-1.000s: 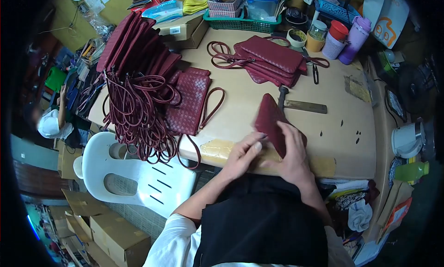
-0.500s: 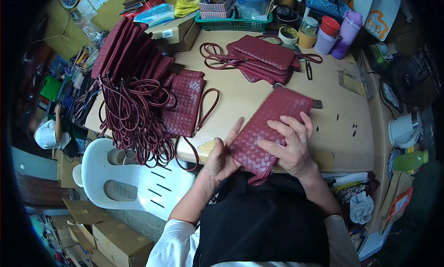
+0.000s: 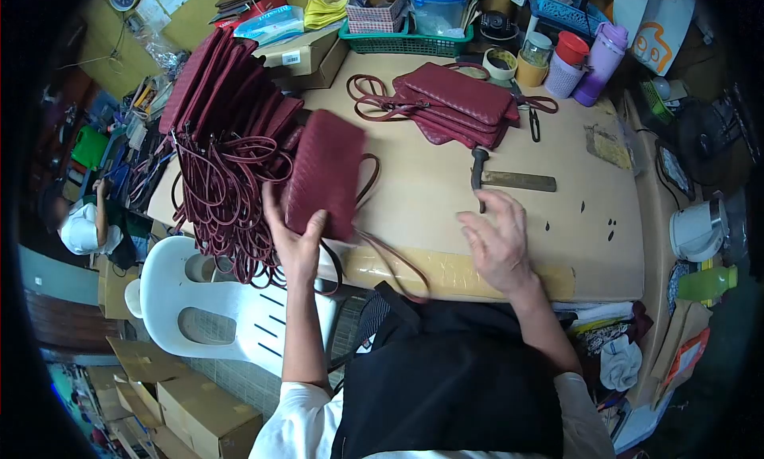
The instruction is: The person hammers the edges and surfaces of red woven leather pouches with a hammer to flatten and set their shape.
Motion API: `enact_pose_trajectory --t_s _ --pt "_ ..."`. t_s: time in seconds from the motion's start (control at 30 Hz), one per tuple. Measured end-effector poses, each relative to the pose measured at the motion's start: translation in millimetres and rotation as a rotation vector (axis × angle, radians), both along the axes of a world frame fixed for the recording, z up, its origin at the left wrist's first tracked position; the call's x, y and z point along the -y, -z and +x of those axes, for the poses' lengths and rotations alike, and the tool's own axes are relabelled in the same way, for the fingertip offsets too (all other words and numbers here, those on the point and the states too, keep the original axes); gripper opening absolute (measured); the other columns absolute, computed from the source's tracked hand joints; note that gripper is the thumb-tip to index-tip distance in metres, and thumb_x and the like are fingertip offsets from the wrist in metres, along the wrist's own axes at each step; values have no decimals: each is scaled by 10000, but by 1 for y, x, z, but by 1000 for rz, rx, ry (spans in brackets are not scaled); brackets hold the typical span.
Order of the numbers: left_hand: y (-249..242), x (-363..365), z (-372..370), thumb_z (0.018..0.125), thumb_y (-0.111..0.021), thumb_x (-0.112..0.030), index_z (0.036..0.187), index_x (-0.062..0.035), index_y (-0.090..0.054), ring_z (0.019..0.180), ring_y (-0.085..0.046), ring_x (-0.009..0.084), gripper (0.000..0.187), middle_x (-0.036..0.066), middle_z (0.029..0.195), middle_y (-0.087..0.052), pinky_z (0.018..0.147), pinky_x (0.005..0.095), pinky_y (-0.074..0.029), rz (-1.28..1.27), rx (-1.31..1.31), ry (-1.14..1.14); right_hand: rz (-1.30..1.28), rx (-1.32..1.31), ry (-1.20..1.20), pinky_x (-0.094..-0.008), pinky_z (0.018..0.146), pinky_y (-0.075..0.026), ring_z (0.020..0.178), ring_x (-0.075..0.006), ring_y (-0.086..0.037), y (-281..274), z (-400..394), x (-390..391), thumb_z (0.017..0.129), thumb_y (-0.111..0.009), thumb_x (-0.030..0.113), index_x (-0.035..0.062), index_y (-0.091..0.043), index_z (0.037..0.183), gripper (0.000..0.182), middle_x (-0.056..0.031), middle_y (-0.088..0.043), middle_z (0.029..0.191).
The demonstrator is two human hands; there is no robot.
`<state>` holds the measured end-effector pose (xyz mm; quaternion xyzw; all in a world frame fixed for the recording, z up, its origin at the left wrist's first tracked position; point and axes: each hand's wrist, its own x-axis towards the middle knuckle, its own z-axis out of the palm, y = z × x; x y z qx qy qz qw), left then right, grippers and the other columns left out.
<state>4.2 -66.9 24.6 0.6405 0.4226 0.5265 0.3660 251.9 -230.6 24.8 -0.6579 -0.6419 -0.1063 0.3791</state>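
My left hand (image 3: 294, 248) grips the lower edge of a dark red woven wristlet pouch (image 3: 326, 169), thumb on its near face. The pouch is tilted upright and slightly blurred, and its thin strap (image 3: 398, 268) trails over the table's front edge. Just beyond it stands a tall stack of similar pouches (image 3: 203, 93) with a tangle of straps (image 3: 231, 192) hanging down. My right hand (image 3: 501, 248) hovers over the table with fingers apart, holding nothing. Near its fingertips lies a hammer (image 3: 478, 169) with a flat handle. Farther back, several more pouches (image 3: 454, 97) lie in a low pile.
A white plastic chair (image 3: 231, 308) stands at the front left. Along the back of the table are a green basket (image 3: 406, 44), a tape roll (image 3: 500, 64) and a purple bottle (image 3: 601, 61). Another person (image 3: 91, 224) sits at far left. Cardboard boxes (image 3: 203, 403) rest on the floor.
My left hand has carried the pouch left, from in front of me to beside the stack. My right hand has let go of it, and the hammer is now uncovered.
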Motion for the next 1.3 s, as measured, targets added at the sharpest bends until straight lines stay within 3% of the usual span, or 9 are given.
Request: enact_pose_trajectory --t_s 0.1,0.27,0.47,0.53,0.63,0.7,0.97,1.07,1.3 --pt "11 -2 -9 751 -751 -27 1461 -55 -365 1350 -362 365 809 224 1412 -404 1131 429 -288 524 -502 -290 -45 -45 102 -432 967 -411 1136 -345 -518 14 23 8 776 -678 45 81 -690 998 225 -157 -553 1190" --pt "13 14 26 790 -703 -297 1195 -149 -659 1451 -219 383 434 137 1517 -366 1151 633 -83 486 -1002 48 -221 -13 252 -449 998 -375 1182 -317 -482 23 50 5 805 -684 94 83 -704 1016 212 -151 -553 1208" --pt "39 -55 7 707 -663 -90 1100 -147 -657 1428 -284 380 396 123 1497 -404 1115 695 -159 298 -1218 81 -322 73 280 -443 1008 -351 1161 -317 -476 50 111 9 811 -697 136 160 -743 1042 236 -135 -535 1248" --pt "20 -61 12 747 -677 -119 1074 -149 -676 1363 -383 393 328 141 1448 -464 1066 657 -302 239 -1329 136 -304 60 298 -454 1006 -349 1161 -317 -477 50 109 8 805 -699 130 160 -741 1027 227 -133 -536 1247" --pt "-13 -70 48 796 -714 -291 979 -110 -698 1073 -596 340 257 119 1068 -657 888 484 -479 301 -1203 127 -230 54 333 -482 1015 -332 1159 -313 -482 55 100 3 791 -703 122 139 -725 961 172 -129 -544 1228" --pt "-22 -80 91 789 -709 -151 990 -80 -686 985 -630 312 215 125 1031 -647 856 382 -504 575 -932 248 -170 60 357 -500 1026 -317 1158 -309 -486 59 98 -2 782 -705 119 117 -711 911 129 -126 -552 1210" --pt "21 -113 266 823 -614 -104 1188 -114 -641 1159 -569 328 367 124 1255 -603 979 413 -449 1015 -774 378 -203 30 440 -530 1081 -244 1159 -260 -504 62 116 2 764 -707 133 105 -632 852 119 -87 -561 1174" --pt "11 -115 282 848 -604 -120 1161 -132 -660 1064 -614 327 319 120 1166 -642 903 424 -494 666 -974 559 -137 21 544 -540 1083 -227 1153 -264 -504 71 130 5 762 -713 139 102 -633 882 148 -99 -560 1162" --pt "-62 -53 208 791 -654 -112 1093 -109 -670 757 -551 280 302 81 834 -578 644 403 -426 1122 -486 422 2 -185 523 -435 1023 -374 1143 -262 -531 67 131 11 823 -710 184 63 -644 1008 231 -144 -556 1206"
